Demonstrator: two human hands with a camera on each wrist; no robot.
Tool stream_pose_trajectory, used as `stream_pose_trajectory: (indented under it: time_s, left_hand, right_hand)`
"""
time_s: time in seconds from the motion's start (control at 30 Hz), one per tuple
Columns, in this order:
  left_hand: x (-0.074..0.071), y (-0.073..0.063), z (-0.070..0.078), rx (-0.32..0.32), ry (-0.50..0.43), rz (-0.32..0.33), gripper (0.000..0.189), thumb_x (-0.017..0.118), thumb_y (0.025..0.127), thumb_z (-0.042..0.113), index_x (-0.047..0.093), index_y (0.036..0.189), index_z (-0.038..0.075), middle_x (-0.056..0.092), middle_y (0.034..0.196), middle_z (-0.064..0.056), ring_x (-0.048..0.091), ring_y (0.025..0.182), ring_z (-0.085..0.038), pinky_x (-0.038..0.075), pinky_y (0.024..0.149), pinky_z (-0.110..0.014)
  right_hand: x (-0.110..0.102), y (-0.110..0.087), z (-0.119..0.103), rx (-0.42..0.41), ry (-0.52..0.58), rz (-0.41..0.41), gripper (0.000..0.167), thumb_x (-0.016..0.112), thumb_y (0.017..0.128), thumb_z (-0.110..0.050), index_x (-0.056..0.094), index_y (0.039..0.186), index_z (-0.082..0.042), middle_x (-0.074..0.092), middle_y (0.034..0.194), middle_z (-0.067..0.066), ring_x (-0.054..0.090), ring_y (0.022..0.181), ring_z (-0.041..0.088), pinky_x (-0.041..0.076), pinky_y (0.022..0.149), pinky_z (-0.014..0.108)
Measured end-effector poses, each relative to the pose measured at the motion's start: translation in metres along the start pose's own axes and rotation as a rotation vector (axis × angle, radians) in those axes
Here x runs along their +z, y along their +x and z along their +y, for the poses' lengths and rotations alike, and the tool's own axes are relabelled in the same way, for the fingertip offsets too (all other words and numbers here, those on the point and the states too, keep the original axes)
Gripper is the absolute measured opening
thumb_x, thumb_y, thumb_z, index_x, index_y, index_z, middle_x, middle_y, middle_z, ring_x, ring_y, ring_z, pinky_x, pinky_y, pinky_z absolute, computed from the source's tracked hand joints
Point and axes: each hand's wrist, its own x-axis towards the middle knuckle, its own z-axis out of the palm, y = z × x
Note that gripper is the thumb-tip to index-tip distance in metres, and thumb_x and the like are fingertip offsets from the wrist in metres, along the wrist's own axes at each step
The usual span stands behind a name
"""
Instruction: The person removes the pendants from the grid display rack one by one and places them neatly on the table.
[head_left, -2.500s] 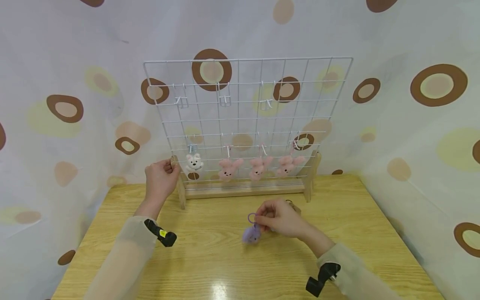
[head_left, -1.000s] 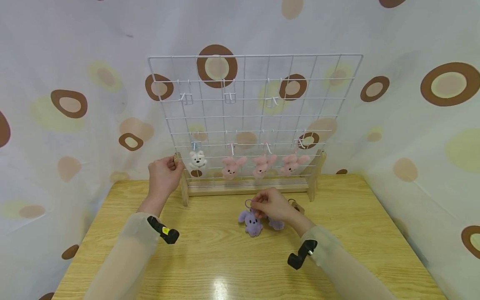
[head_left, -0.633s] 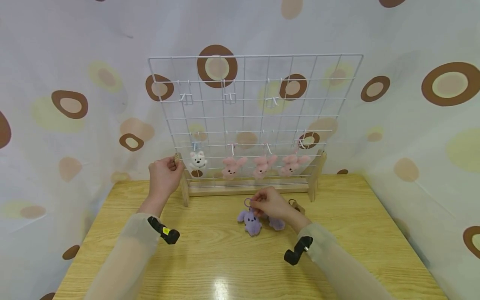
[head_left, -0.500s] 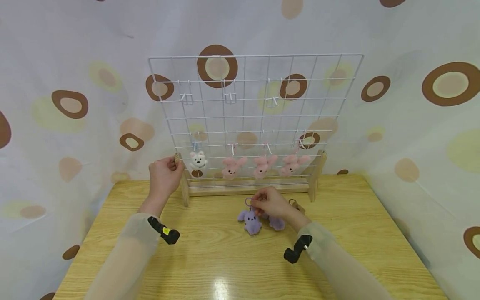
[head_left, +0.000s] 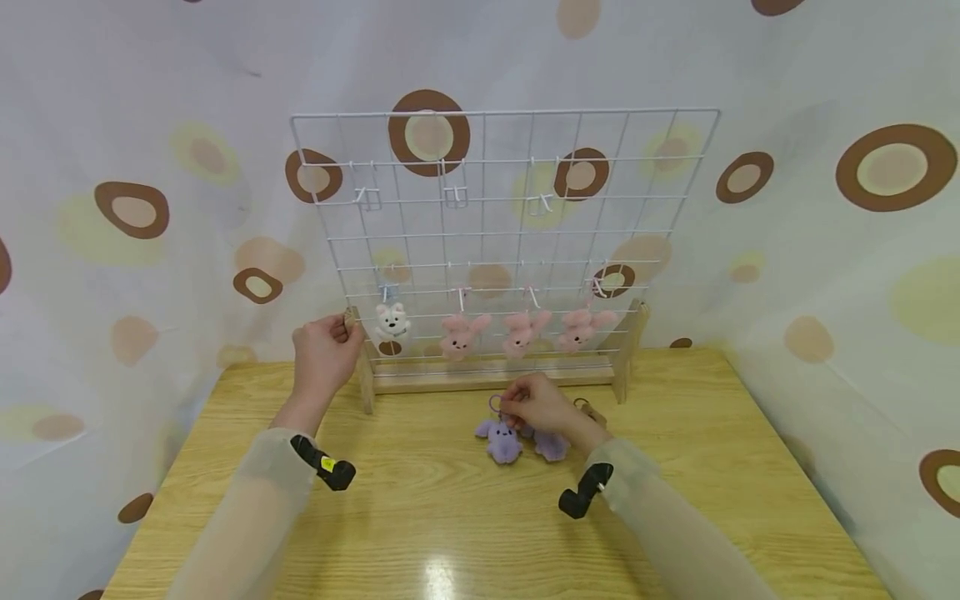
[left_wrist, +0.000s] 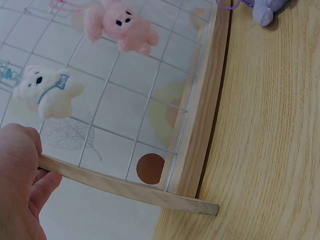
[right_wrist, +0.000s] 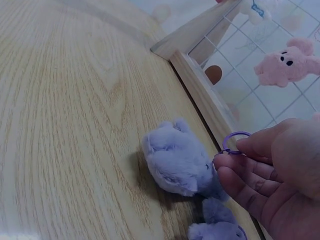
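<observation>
My left hand (head_left: pixel 324 358) grips the top of the left wooden upright (left_wrist: pixel 130 185) of a white wire grid rack (head_left: pixel 486 234). My right hand (head_left: pixel 543 406) pinches the purple ring (right_wrist: pixel 235 136) of a purple plush keychain (head_left: pixel 504 442), which hangs face forward at the table, low in front of the rack. In the right wrist view its plush body lies against or just above the wood; I cannot tell which. A second purple plush keychain (head_left: pixel 552 447) lies right beside it, partly hidden by the right hand.
A white bear keychain (head_left: pixel 392 322) and three pink bunny keychains (head_left: pixel 458 340) hang from lower hooks. Three upper hooks (head_left: pixel 455 196) hold nothing. A brown keychain (head_left: pixel 591 413) lies behind the right wrist on the wooden table (head_left: pixel 420 500). Patterned cloth (head_left: pixel 787 275) surrounds the table.
My right hand has moved slightly back towards the rack, and the purple plush has turned to face forward. The second purple plush shows more now. The left hand keeps its hold.
</observation>
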Motion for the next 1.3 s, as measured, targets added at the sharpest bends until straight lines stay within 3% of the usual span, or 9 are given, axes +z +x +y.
stream_pose_trajectory:
  time_s: [0.4, 0.73, 1.03, 1.3]
  left_hand:
    - [0.000, -0.001, 0.001, -0.001, 0.012, 0.007, 0.027, 0.064, 0.101, 0.014, 0.077, 0.110, -0.009, 0.078, 0.097, -0.022, 0.078, 0.091, -0.031, 0.063, 0.079, -0.045]
    - [0.000, -0.002, 0.003, -0.002, 0.018, 0.003, 0.030, 0.064, 0.102, 0.013, 0.075, 0.116, -0.011, 0.077, 0.100, -0.024, 0.078, 0.094, -0.033, 0.063, 0.080, -0.046]
    - [-0.001, -0.002, 0.003, -0.003, 0.009, -0.005, 0.030, 0.063, 0.102, 0.013, 0.075, 0.115, -0.010, 0.077, 0.101, -0.024, 0.077, 0.096, -0.033, 0.063, 0.081, -0.047]
    - [0.000, -0.002, 0.001, 0.007, 0.019, -0.001, 0.027, 0.064, 0.102, 0.013, 0.076, 0.112, -0.009, 0.078, 0.099, -0.022, 0.078, 0.093, -0.031, 0.063, 0.079, -0.045]
  right_hand:
    - [-0.007, -0.003, -0.003, 0.061, 0.064, 0.026, 0.016, 0.067, 0.102, -0.001, 0.069, 0.111, 0.012, 0.072, 0.088, 0.020, 0.073, 0.072, 0.028, 0.063, 0.068, 0.041]
    - [-0.028, -0.021, -0.017, -0.026, 0.050, 0.030, 0.017, 0.066, 0.103, -0.004, 0.069, 0.113, 0.010, 0.071, 0.096, 0.029, 0.073, 0.081, 0.044, 0.062, 0.076, 0.056]
    - [-0.056, -0.035, -0.039, -0.063, 0.053, 0.072, 0.018, 0.066, 0.104, -0.004, 0.067, 0.114, 0.011, 0.071, 0.093, 0.015, 0.074, 0.082, 0.033, 0.063, 0.073, 0.037]
    - [-0.086, -0.037, -0.052, -0.132, 0.031, 0.131, 0.019, 0.067, 0.103, -0.003, 0.068, 0.113, 0.014, 0.072, 0.092, 0.016, 0.074, 0.083, 0.039, 0.064, 0.075, 0.046]
